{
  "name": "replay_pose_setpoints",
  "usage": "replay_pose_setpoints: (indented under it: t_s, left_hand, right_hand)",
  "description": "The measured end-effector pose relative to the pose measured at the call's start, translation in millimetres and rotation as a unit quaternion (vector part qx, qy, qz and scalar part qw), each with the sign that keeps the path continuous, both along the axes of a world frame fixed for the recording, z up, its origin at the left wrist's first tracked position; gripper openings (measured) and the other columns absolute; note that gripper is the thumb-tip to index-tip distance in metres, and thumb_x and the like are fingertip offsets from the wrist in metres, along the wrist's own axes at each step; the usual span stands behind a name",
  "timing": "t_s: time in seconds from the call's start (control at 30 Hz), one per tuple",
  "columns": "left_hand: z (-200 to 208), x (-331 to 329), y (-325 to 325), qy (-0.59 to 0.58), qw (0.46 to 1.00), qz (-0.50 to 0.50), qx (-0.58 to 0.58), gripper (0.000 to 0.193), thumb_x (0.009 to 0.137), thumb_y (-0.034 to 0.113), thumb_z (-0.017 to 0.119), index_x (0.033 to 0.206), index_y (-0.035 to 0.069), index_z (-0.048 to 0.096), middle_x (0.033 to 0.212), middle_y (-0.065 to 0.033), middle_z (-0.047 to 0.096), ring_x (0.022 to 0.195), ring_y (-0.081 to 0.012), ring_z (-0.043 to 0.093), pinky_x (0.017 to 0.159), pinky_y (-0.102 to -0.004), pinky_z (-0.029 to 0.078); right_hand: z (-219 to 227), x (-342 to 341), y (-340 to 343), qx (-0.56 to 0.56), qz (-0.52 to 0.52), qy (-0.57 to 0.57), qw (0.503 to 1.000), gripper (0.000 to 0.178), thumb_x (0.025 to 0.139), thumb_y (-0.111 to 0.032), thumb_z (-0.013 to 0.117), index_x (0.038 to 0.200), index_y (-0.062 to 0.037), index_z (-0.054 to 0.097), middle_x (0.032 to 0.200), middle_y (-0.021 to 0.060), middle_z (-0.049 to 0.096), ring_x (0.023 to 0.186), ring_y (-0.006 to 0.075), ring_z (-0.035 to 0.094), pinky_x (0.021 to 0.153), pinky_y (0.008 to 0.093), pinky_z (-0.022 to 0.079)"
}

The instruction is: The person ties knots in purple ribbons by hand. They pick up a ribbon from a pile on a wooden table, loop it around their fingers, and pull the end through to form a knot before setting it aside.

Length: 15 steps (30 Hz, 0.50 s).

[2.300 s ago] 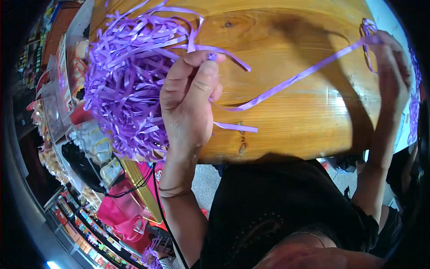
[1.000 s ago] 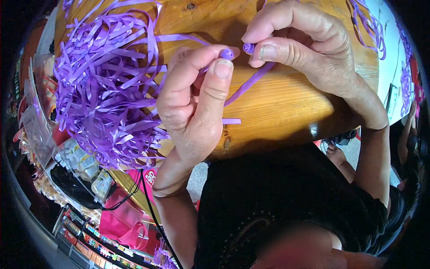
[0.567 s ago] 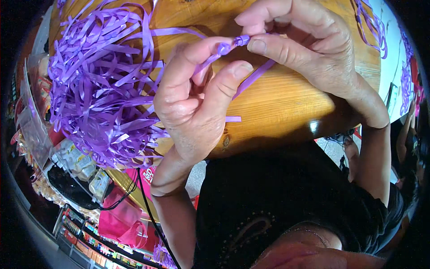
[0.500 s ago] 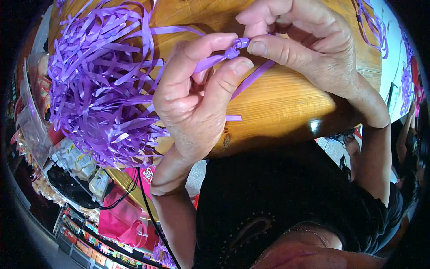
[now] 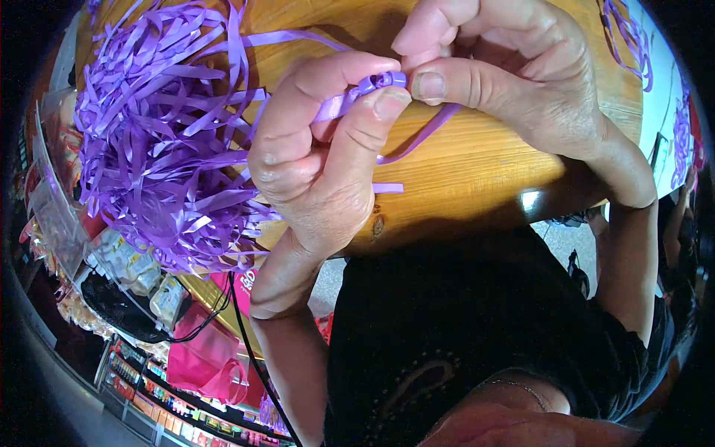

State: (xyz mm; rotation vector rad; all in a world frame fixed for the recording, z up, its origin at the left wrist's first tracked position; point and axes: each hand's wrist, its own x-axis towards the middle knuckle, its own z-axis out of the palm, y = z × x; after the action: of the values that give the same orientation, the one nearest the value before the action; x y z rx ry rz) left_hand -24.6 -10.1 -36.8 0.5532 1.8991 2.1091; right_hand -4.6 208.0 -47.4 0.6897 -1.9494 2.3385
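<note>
Small purple fitting pinched in the left hand

The left hand's grip is narrow, holding the fitting between thumb and bent forefinger, above the wooden counter. A flat strip of purple ribbon runs from the fitting's left end back into the curled fingers.

Just beside the fitting's right end is the right hand, its thumb and fingertips close together; whether they hold anything cannot be told. Below that hand, a purple strand slants down and left until the left hand hides it. A short ribbon end sticks out beside the left palm.

Left of the left hand, a large tangled heap of purple ribbons lies on the counter, with loose loops reaching toward the counter's far side. Looped purple ribbon lies at the upper right, near a white surface.

Farther out, at the lower left, are a black mesh item, a pinkish-red bag and shelves of small goods. A black cable runs down beside the left forearm. The person's black top fills the lower middle.
</note>
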Motion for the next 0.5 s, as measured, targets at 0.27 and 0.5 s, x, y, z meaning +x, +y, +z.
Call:
replay_pose_setpoints:
  t_s: [0.27,0.5]
  left_hand:
    - [-6,-1,8,0.001,0.999,0.048,0.008,0.030,0.095,0.011,0.074,0.122,-0.002,0.069,0.090,-0.0005,0.068,0.074,-0.0071,0.053,0.070,-0.0222,0.045]
    - [-4,5,7,0.011,0.999,0.012,-0.029,0.015,0.098,0.005,0.070,0.110,-0.003,0.070,0.087,-0.0036,0.060,0.078,-0.0121,0.054,0.070,-0.0253,0.042]
  right_hand:
    - [3,-15,-17,0.081,-0.153,0.265,0.948,0.029,0.085,-0.003,0.081,0.110,0.0081,0.071,0.088,0.0160,0.073,0.071,0.0187,0.072,0.057,0.0265,0.056]
    - [-3,-15,1,0.034,-0.063,0.159,0.985,0.018,0.092,0.003,0.074,0.109,0.0099,0.071,0.092,0.0172,0.071,0.072,0.0173,0.070,0.059,0.0251,0.053]
